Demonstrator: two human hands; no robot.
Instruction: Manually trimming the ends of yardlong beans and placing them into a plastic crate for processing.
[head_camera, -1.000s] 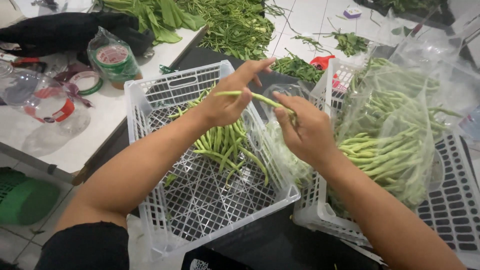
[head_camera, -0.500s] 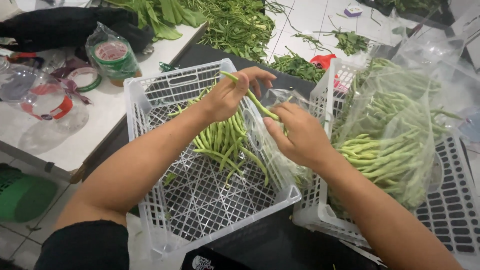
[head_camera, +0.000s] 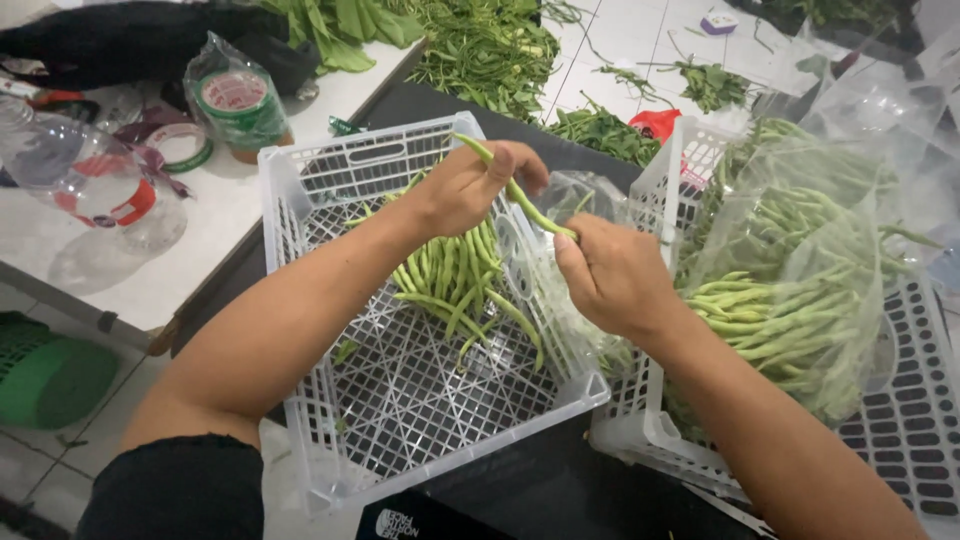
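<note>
While both hands work above the white plastic crate (head_camera: 330, 190), they share one long green bean (head_camera: 510, 185) between them. The left hand (head_camera: 470, 185) is closed around the upper part of this bean, with the fingers curled on it and the tip of the bean sticking out above the knuckles. The right hand (head_camera: 615, 275) pinches the lower end of the same bean between the thumb and the fingers, so the bean runs slanted from upper left to lower right, over the far right side of the crate. Inside the crate a small pile of green beans (head_camera: 455, 285) lies on the grid floor, mostly under the left hand and against the right wall. Just beside it, on the right, stands a second white crate (head_camera: 690, 160), and in it sits a large clear plastic bag (head_camera: 800, 270) full of green beans. A small clear bag (head_camera: 565, 195) is seen behind the right hand, between the two crates. On the white table at the left are a roll of green tape in a bag (head_camera: 235, 100) and a clear plastic bottle (head_camera: 85, 170). Leafy greens (head_camera: 490, 45) lie farther back on the table and floor.
</note>
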